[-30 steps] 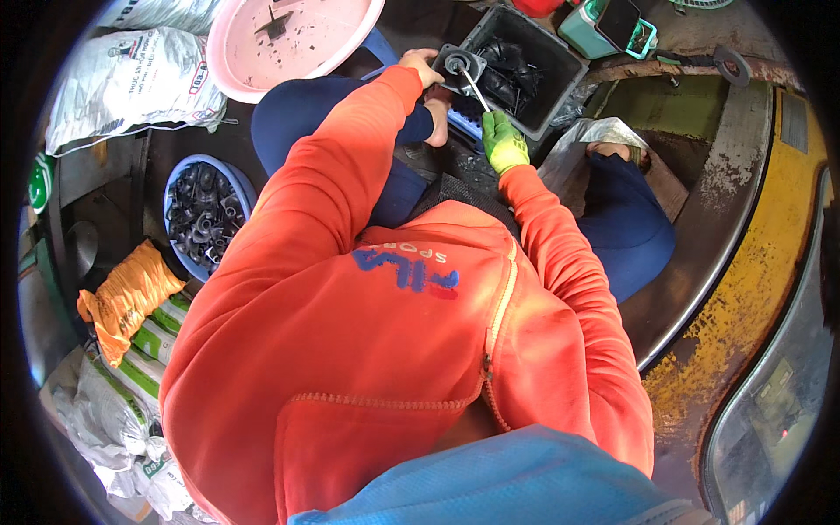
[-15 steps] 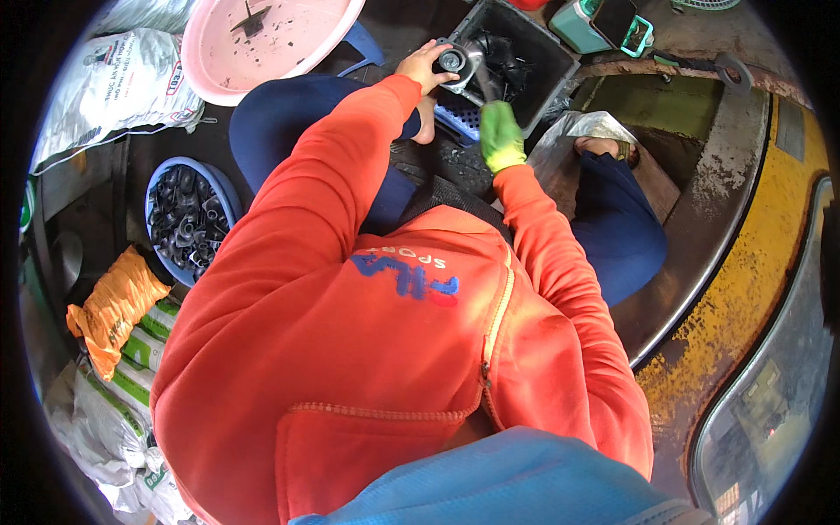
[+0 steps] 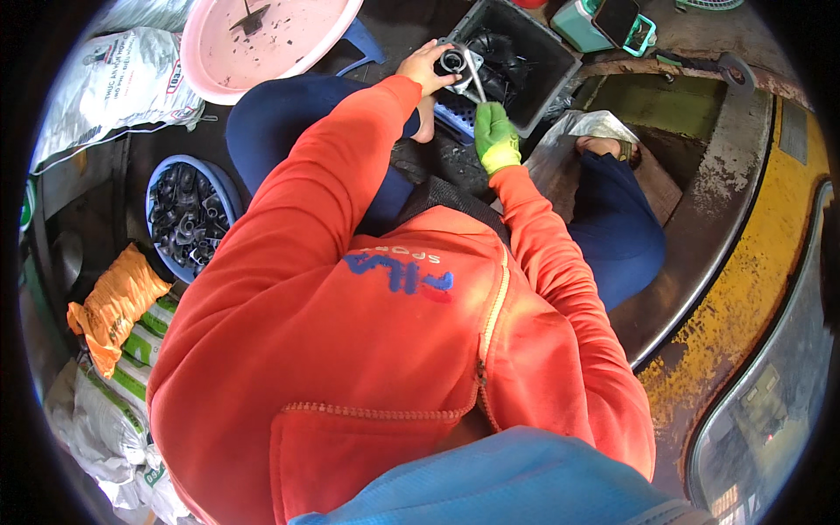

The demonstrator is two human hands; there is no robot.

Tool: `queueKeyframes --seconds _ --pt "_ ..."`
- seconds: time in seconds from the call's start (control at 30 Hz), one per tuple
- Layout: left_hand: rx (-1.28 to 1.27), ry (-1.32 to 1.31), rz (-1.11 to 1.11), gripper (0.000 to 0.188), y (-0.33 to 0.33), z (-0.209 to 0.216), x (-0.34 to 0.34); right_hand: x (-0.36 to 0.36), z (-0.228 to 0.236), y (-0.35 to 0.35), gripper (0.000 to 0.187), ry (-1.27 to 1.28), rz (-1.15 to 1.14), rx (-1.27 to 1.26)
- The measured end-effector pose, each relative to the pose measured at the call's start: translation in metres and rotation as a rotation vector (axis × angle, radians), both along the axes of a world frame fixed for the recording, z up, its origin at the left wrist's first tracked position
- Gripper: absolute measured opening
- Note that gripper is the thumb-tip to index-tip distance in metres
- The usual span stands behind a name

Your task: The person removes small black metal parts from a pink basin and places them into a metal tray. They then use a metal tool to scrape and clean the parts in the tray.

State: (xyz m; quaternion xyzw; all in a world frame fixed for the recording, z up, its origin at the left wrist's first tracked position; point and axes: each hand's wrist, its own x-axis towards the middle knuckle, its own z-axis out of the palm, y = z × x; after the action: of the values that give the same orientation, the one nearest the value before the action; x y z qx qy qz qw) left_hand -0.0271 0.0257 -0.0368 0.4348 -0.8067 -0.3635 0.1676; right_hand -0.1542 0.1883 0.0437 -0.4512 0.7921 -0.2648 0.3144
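My left hand [image 3: 423, 70], bare, grips a small black round part [image 3: 452, 61] with a hollow centre, its fingers curled around the left side. A green and yellow glove covers my right hand [image 3: 496, 133], which is closed on a slim shiny metal tool [image 3: 475, 77]. The tool's upper end lies against or right beside the round part; contact is too small to tell. Just right of both hands is a dark grey crate [image 3: 549, 87] with black pieces [image 3: 500, 66] in it. Partly hidden under the hands is a blue perforated basket [image 3: 460, 122].
A pink basin [image 3: 262, 52] holding dark scraps stands far left on a blue stool [image 3: 363, 44]. Nearer on the left is a blue basket [image 3: 229, 188] full of black parts. White sacks [image 3: 114, 79] line the left side. A yellow rusty metal edge [image 3: 744, 289] curves along the right.
My right hand has shifted slightly up and left. The metal tool, blurred before, now shows sharply beside the round part. The round part has turned and shows a dark opening.
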Motion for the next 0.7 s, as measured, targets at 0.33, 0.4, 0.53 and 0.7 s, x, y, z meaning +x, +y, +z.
queueKeyframes --seconds 0.33,0.4,0.53,0.7 --pt "-0.022 0.015 0.08 0.066 0.009 0.006 -0.007 -0.004 -0.006 0.003 0.037 0.038 0.031 -0.102" --pt "-0.063 0.098 0.08 0.064 0.012 0.003 -0.009 -0.004 -0.004 0.004 0.033 0.093 0.038 0.086" --pt "-0.05 0.114 0.107 0.065 0.018 -0.005 -0.016 -0.004 0.003 0.006 0.035 0.08 0.004 0.03" --pt "-0.132 0.116 0.168 0.064 0.023 -0.015 -0.024 -0.002 0.009 0.008 0.033 0.145 0.017 0.241"
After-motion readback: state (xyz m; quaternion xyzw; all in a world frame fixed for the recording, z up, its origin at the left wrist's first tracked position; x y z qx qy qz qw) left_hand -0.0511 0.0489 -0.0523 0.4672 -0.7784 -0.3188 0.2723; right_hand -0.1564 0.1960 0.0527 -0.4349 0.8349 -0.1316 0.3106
